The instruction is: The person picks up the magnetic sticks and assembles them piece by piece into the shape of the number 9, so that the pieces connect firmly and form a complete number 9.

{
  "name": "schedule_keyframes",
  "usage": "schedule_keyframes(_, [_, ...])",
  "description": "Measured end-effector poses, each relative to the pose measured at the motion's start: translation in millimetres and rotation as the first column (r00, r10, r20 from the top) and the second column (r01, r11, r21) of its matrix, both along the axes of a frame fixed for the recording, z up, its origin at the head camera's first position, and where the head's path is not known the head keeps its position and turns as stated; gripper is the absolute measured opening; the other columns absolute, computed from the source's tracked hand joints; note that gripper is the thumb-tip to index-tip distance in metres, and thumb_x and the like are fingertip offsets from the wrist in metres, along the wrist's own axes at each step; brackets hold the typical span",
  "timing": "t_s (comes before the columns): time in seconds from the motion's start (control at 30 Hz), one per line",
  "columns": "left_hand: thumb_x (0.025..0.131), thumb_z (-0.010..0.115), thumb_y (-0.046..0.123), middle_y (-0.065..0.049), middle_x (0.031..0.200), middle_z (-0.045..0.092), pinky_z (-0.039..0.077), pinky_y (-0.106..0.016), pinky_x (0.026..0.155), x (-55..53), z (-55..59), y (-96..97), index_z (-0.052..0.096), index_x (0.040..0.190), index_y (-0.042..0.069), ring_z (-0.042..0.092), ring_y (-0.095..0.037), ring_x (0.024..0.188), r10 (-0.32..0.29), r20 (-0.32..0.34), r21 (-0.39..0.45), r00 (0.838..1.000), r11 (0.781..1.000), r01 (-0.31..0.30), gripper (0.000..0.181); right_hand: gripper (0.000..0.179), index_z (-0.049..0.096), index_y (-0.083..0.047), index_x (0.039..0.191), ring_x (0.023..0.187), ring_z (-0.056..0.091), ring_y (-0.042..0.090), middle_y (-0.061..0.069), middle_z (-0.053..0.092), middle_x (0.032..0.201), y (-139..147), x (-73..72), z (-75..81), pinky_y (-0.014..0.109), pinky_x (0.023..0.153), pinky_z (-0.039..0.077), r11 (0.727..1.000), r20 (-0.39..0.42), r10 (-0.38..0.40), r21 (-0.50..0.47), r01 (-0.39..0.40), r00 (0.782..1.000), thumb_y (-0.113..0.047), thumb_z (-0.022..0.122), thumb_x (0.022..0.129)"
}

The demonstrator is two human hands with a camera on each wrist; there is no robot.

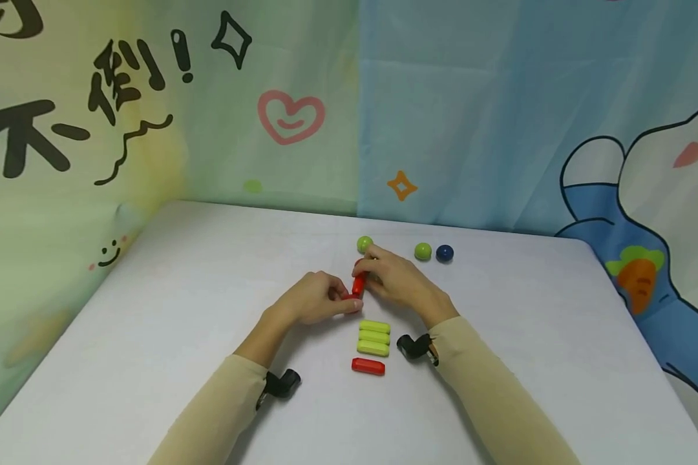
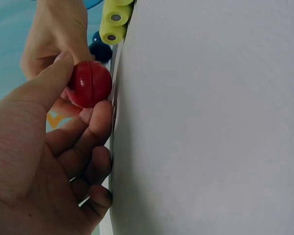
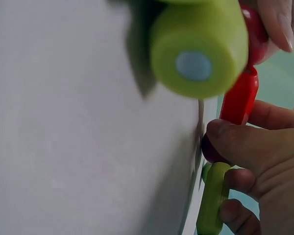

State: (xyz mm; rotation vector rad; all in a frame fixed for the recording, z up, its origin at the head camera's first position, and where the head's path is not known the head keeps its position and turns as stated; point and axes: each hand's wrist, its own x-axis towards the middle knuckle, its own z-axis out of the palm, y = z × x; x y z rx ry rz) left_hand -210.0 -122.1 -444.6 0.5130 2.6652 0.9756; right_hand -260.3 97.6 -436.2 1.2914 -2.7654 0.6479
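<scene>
My left hand [image 1: 316, 298] pinches a glossy red ball [image 2: 91, 84] between thumb and fingers. A red rod [image 1: 358, 284] runs from that ball toward my right hand [image 1: 400, 279], whose thumb and index finger grip its far end. Below that thumb, a dark red ball [image 3: 212, 150] shows partly at the rod's end. In the right wrist view a yellow-green rod [image 3: 213, 200] lies against the curled lower fingers; its far end is out of frame.
Nearer the person lie three yellow-green rods [image 1: 374, 338] side by side and one red rod [image 1: 368, 367]. Beyond the hands are a green ball [image 1: 364, 243], another green ball [image 1: 423, 251] and a dark blue ball [image 1: 444, 253]. A printed curtain [image 1: 442, 116] hangs behind the white table [image 1: 169, 310].
</scene>
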Motion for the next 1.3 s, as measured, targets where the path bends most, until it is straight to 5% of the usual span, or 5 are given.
schedule_keyframes(0.67, [0.088,0.079,0.046,0.007,0.073,0.066,0.046,-0.027,0.067,-3.0,-6.4,6.8,0.072,0.097,0.015,0.057,-0.008,0.068,-0.055,0.047,0.036,0.997,0.998,0.053,0.033,0.024,0.074,-0.016,0.115,0.104,0.062,0.018,-0.001,0.06,0.112,4.5,3.7,-5.2,0.035,0.096,0.054,0.999,0.016,-0.025,0.043,0.024,1.0,-0.006,0.074,0.093])
schedule_keyframes(1.03, [0.088,0.079,0.047,0.006,0.076,0.065,0.046,-0.027,0.067,-4.5,-3.2,7.0,0.07,0.097,0.016,0.057,-0.01,0.07,-0.044,0.044,0.002,0.998,0.999,0.044,0.033,0.03,0.071,-0.015,0.124,0.098,0.062,0.021,0.004,0.062,0.119,28.5,9.6,0.1,0.038,0.09,0.054,0.995,0.059,-0.095,-0.018,0.096,0.994,-0.013,0.072,0.094])
schedule_keyframes(1.3, [0.088,0.079,0.046,0.005,0.074,0.063,0.043,-0.026,0.065,-5.7,-5.8,6.9,0.069,0.097,0.016,0.054,-0.01,0.068,-0.04,0.035,0.022,0.999,0.999,0.039,0.033,0.042,0.061,-0.011,0.138,0.122,0.058,0.028,0.008,0.057,0.134,46.7,10.9,5.0,0.047,0.105,0.049,0.97,0.028,-0.242,0.015,0.242,0.97,-0.018,0.069,0.097])
